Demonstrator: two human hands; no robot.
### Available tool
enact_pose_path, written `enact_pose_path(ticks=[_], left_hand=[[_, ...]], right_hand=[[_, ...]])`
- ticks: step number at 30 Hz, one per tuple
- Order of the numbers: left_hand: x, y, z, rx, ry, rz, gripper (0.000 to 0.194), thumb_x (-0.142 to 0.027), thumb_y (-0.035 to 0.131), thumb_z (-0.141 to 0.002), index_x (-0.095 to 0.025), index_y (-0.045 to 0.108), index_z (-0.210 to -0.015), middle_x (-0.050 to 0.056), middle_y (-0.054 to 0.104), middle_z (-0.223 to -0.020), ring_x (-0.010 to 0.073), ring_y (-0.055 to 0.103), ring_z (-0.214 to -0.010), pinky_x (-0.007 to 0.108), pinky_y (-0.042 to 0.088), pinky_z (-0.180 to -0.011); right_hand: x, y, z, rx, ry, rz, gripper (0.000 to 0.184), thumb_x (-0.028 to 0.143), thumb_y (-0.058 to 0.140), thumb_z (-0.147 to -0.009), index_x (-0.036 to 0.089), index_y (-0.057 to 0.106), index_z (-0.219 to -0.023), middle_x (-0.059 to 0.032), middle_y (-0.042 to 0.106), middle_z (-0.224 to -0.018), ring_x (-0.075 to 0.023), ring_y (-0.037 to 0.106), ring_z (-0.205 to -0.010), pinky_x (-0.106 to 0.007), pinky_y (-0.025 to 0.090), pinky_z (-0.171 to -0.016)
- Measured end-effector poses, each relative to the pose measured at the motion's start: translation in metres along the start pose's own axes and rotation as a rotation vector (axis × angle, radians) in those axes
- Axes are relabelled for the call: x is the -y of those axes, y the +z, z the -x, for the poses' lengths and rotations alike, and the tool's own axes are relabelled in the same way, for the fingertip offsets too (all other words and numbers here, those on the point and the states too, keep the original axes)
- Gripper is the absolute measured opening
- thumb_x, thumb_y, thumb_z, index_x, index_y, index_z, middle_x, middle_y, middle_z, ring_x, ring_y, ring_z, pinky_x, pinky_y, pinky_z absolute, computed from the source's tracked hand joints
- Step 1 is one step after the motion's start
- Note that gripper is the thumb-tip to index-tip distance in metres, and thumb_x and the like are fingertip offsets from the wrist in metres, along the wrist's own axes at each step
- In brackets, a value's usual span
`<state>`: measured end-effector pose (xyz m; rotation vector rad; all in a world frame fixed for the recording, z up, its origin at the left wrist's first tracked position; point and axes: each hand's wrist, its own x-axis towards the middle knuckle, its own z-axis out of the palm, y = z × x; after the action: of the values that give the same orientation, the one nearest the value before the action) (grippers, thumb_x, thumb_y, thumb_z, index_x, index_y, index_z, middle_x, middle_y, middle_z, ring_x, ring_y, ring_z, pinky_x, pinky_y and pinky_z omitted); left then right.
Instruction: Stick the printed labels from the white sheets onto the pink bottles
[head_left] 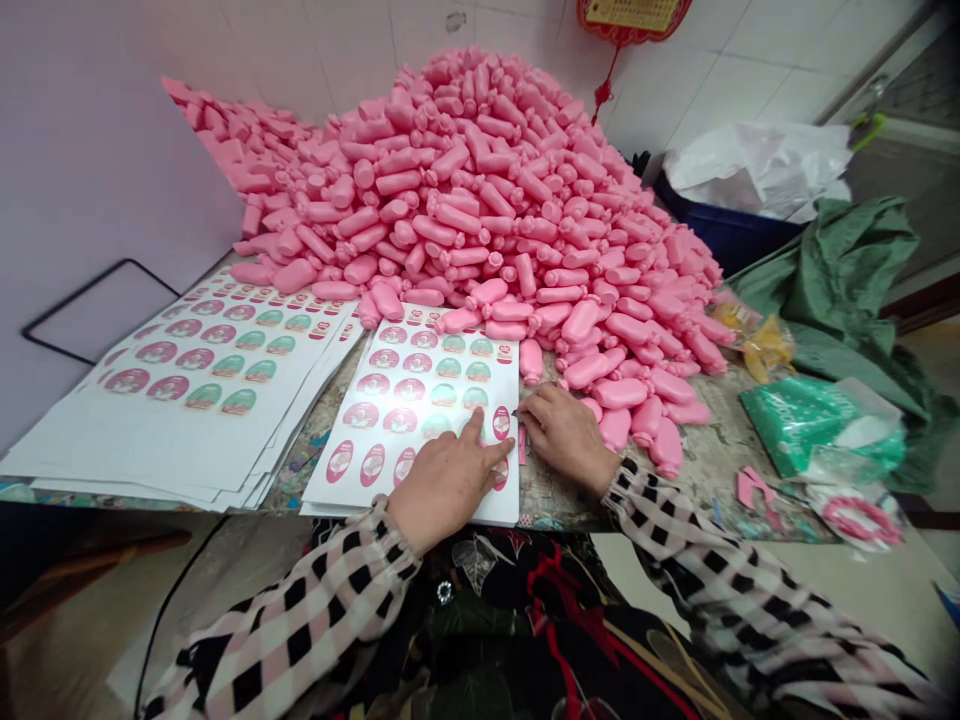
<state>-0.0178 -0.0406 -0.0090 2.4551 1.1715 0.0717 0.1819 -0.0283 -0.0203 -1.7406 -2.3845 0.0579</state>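
Peeling at the right edge of the sticker sheet (420, 400), with the left hand (446, 480) pressed flat on the paper, fingers (474, 425) spread and released, gripping nothing. Right hand (566, 435) at 3 o'clock of the left, fingertips pinched low against the sheet's edge beside a pink oval sticker (501, 422); hard to tell whether a sticker corner is already caught between them. Sticker lying just at 12 o'clock of the left index tip and touching, or nearly touching, the right fingertips at their 9 o'clock. Likely trouble: tearing or creasing the sticker if pulled too steeply, lifting the whole sheet if the left palm eases off, or nudging the pile of pink bottles (480, 190) at 12 o'clock, loosely heaped on the table (712, 455), so that some roll onto the sheet. Second stack of sheets (195, 400) at 9 o'clock, well apart.
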Motion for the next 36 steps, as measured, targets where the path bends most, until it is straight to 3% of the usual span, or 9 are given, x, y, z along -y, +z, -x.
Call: enact_pose_path(ticks=[6,16,22,32,36], left_hand=[[0.001,0.002,0.000,0.004,-0.004,0.007,0.043,-0.039,0.040,-0.089,-0.035,0.048,-0.131,0.013,0.029,-0.148,0.0290,0.058,-0.096,0.047,0.041,-0.085],[0.002,0.002,0.001,0.001,0.030,-0.037,0.044,-0.040,0.034,-0.091,-0.033,0.047,-0.132,0.017,0.027,-0.148,0.0310,0.058,-0.093,0.049,0.042,-0.081],[0.001,0.002,0.000,-0.004,0.027,-0.034,0.044,-0.040,0.036,-0.090,-0.033,0.047,-0.132,0.015,0.026,-0.149,0.0292,0.058,-0.091,0.048,0.042,-0.081],[-0.002,0.000,0.000,0.003,0.034,-0.227,0.045,-0.034,0.035,-0.091,-0.036,0.041,-0.135,0.018,0.031,-0.146,0.0279,0.062,-0.088,0.043,0.046,-0.075],[-0.001,-0.001,-0.001,0.008,0.044,-0.271,0.046,-0.033,0.039,-0.090,-0.039,0.040,-0.136,0.017,0.033,-0.146,0.0268,0.063,-0.084,0.042,0.047,-0.072]], right_hand=[[-0.007,-0.003,-0.006,0.031,-0.049,-0.041,0.020,0.025,0.045,-0.090,0.020,0.065,-0.089,-0.0061,0.061,-0.091,-0.0178,0.055,-0.083,-0.028,0.037,-0.068],[-0.011,-0.004,-0.008,0.010,-0.104,-0.075,0.021,0.023,0.044,-0.090,0.019,0.065,-0.087,-0.0060,0.061,-0.089,-0.0180,0.054,-0.084,-0.028,0.037,-0.068],[-0.016,-0.005,-0.012,0.070,-0.156,-0.143,0.018,0.023,0.048,-0.088,0.020,0.065,-0.086,-0.0051,0.061,-0.088,-0.0173,0.054,-0.084,-0.027,0.038,-0.070],[-0.011,0.015,0.002,-0.045,0.058,-0.427,0.008,0.018,0.053,-0.084,0.020,0.061,-0.082,-0.0034,0.057,-0.086,-0.0158,0.054,-0.077,-0.028,0.043,-0.069],[-0.010,0.014,0.002,-0.036,0.027,-0.431,0.010,0.016,0.053,-0.083,0.020,0.061,-0.081,-0.0037,0.057,-0.086,-0.0163,0.054,-0.079,-0.028,0.043,-0.070]])
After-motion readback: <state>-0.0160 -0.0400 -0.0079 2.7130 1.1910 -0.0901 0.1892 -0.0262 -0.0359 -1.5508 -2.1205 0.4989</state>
